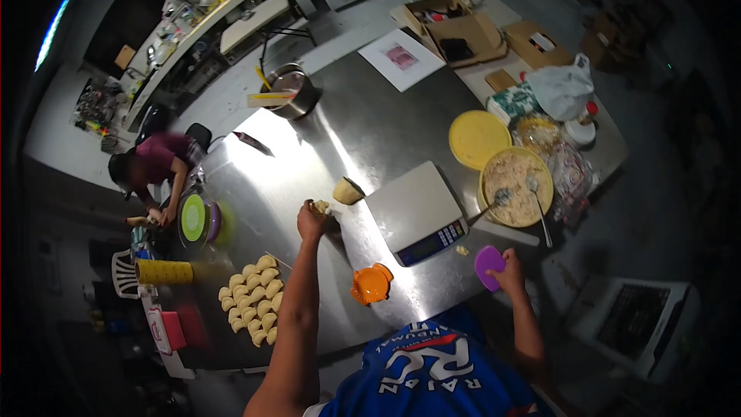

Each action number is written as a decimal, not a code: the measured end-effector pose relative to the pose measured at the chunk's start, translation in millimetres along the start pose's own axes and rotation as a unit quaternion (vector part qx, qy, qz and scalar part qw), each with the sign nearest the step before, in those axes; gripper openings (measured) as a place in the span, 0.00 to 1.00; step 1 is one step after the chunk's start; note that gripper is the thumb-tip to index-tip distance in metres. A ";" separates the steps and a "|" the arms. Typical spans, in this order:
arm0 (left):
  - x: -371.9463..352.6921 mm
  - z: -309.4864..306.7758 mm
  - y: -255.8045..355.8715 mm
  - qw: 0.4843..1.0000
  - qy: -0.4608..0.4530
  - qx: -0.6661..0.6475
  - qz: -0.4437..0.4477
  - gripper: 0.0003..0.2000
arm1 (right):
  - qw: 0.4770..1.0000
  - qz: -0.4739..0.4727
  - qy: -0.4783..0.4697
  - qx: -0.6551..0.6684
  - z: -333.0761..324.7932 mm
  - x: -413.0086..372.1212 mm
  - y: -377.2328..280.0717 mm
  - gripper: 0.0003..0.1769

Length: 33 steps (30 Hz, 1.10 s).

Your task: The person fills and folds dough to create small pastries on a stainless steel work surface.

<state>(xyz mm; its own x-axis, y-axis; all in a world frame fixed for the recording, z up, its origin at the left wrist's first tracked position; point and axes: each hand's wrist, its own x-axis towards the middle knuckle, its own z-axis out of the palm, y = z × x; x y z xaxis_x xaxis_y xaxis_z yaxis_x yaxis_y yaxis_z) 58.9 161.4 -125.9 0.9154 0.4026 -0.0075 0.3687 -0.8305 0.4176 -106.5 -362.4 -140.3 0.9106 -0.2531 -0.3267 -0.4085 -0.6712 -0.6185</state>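
Note:
My left hand (311, 222) is closed around a small piece of pale dough (321, 206) above the steel table. Just beyond it lies a larger lump of dough (346, 191), beside the kitchen scale (415, 208). At the table's front right, my right hand (510, 272) grips a flat purple dough scraper (488, 266) by its edge. A dough scrap (461, 250) rests on the steel between scraper and scale. Nearer my body sits an orange dumpling mould (372, 284). Several folded dumplings (253, 293) stand in rows to the left.
On the right, a yellow tub of filling (515, 185) holds spoons, with its yellow lid (479, 139) alongside. A metal pot (292, 93) and a printed sheet (401, 59) are at the far side. Another person (162, 166) sits at the left near green-lidded containers (194, 218).

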 end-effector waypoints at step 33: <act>-235.6 10.6 54.6 0.761 -0.208 -0.585 -0.189 0.26 | 0.889 -0.406 -0.005 0.211 104.4 -66.6 -164.3 0.12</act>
<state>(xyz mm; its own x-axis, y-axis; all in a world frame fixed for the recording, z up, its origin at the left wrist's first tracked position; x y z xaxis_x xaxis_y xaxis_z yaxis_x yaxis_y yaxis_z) -134.8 17.1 -110.9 0.8412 0.1686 -0.5138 0.4451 0.3238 0.8349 -106.6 -162.5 -91.5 0.9160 0.2036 0.3456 0.3950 -0.3079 -0.8656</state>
